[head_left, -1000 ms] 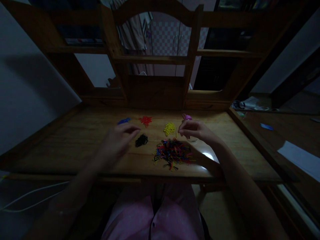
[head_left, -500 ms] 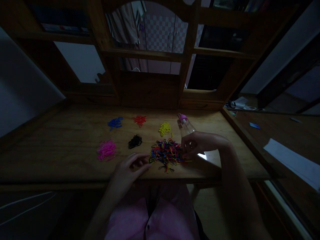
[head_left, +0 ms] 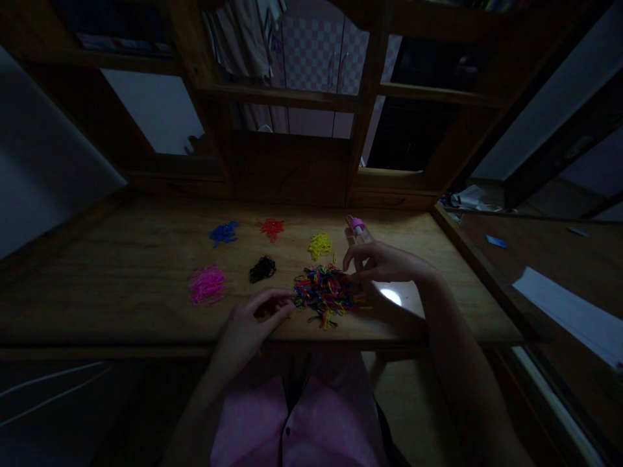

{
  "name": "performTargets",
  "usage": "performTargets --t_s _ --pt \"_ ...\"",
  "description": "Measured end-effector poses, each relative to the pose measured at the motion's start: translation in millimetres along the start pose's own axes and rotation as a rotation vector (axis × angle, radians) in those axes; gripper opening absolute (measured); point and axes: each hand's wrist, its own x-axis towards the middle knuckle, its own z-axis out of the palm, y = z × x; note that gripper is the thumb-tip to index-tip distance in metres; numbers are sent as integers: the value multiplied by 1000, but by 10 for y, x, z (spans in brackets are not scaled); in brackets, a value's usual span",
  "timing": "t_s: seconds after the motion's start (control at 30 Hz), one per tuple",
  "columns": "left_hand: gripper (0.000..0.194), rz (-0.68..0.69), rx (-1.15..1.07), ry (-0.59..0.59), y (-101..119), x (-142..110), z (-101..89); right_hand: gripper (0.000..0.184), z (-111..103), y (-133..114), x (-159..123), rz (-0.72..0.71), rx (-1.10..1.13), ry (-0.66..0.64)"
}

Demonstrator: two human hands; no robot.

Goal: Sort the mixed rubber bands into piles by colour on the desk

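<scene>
A mixed heap of small, thin loop-shaped clips [head_left: 324, 292] in several colours lies near the table's front edge. At the heap's left side is my left hand [head_left: 257, 318], thumb and forefinger brought together at its rim; whatever is between the tips is too small and dark to name. My right hand [head_left: 384, 263] reaches over the heap's upper right side, fingers bent and thumb tip close to the forefinger. What it pinches, if anything, cannot be made out. Behind it, partly covered, lies a clear bottle with a pink cap [head_left: 357, 224].
Sorted by colour, separate piles lie beyond and to the left: pink [head_left: 207, 285], black [head_left: 263, 268], blue [head_left: 224, 233], red [head_left: 271, 228] and yellow [head_left: 320, 246]. A wooden shelf unit [head_left: 292, 168] rises behind the table [head_left: 121, 272]. White paper [head_left: 569, 314] lies far right.
My right hand has shifted slightly up and left over the heap, covering more of the bottle. My left hand stays at the heap's left rim. The view has tilted a little.
</scene>
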Motion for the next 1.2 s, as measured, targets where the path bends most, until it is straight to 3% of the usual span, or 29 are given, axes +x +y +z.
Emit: performTargets --t_s 0.07,0.13,0.5,0.83,0.97,1.2 --pt "27 -14 -18 7 22 1 -22 24 5 15 15 13 -6 138" --pt "29 -18 -43 19 26 9 -34 21 33 34 38 13 -20 199" --pt "26 10 -49 51 1 -5 -28 10 186 52 136 -39 -152 175" --pt "28 3 -51 41 5 -5 -27 17 139 54 138 -80 -60 178" --pt "28 12 -57 33 10 -10 -27 12 237 -33 203 -108 -90 210" --pt "31 27 -31 13 28 -12 -15 20 530 -104 412 -233 -153 326"
